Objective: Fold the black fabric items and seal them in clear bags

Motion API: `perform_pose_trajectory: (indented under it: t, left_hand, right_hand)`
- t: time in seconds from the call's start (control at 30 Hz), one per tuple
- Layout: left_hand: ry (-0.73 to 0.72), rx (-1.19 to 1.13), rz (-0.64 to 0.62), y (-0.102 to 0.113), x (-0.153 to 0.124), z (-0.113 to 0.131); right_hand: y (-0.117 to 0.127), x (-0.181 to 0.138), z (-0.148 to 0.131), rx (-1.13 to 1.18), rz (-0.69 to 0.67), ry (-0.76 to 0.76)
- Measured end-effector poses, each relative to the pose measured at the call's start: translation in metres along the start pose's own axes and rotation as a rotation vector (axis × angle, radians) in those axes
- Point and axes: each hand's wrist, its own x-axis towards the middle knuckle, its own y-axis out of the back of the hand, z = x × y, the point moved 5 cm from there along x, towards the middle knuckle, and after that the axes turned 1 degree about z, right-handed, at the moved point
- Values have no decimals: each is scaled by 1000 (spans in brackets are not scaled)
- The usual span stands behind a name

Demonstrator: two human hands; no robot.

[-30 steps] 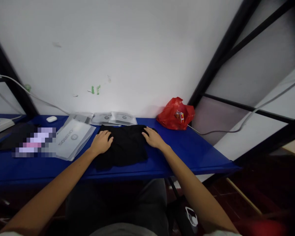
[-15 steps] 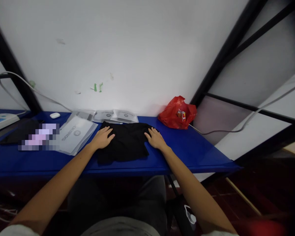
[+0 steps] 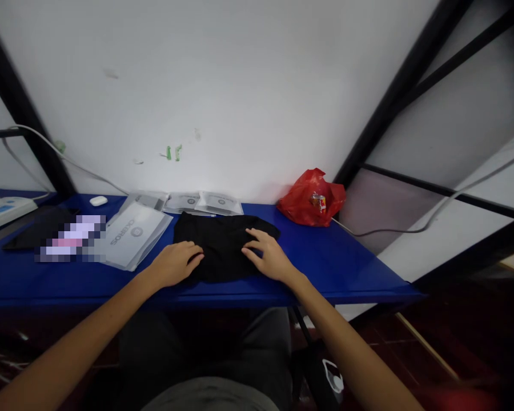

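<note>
A black piece of cloth, seemingly a folded garment (image 3: pixel 220 245), lies spread on the blue table (image 3: pixel 325 268) in front of me. On its near left part rests my left hand (image 3: pixel 177 262), palm down with the fingers stretched over the fabric. My right hand (image 3: pixel 268 254) lies over the right part of the cloth, fingers spread and touching it. Neither hand grips anything. Just left of the cloth is a stack of frosted plastic bags (image 3: pixel 137 231) with printed lettering.
More frosted bags (image 3: pixel 220 202) lean along the wall behind the cloth. A red plastic bag (image 3: pixel 310 200) stands at the back right. To the left are a white earphone case (image 3: pixel 98 201), a blurred-out phone-like item and a power strip (image 3: pixel 8 212).
Both hands have come nearer to me over the cloth; the right one has also moved inward to the left. The cloth's near right corner is now under the right hand.
</note>
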Motion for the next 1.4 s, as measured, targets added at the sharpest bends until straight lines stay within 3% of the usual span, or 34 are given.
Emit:
perform_pose_trajectory:
  t: [0.13, 0.37, 0.5, 0.7, 0.83, 0.97, 1.13, 1.4]
  left_hand:
    - [-14, -25, -65, 8, -25, -1]
    - [13, -142, -181, 16, -46, -19]
    - [-27, -114, -156, 15, -49, -21]
    - [-100, 146, -64, 13, -49, -16]
    - [-105, 51, -10, 22, -53, -11]
    - [7, -172, 22, 36, -51, -12]
    - [217, -349, 66, 46, -30, -27]
    - [373, -239, 73, 27, 11, -49]
  right_hand:
    - [3, -20, -14, 55, -128, 18]
    - [5, -35, -7, 90, -224, -16]
    - [4, -34, -11, 74, -184, 39]
    - [1, -34, -17, 57, -147, 71]
    - [4, -37, -16, 132, -142, 53]
    - [14, -35, -17, 281, -133, 27]
    - [25, -18, -14, 365, -22, -72]
    - [8, 8, 10, 146, 151, -314]
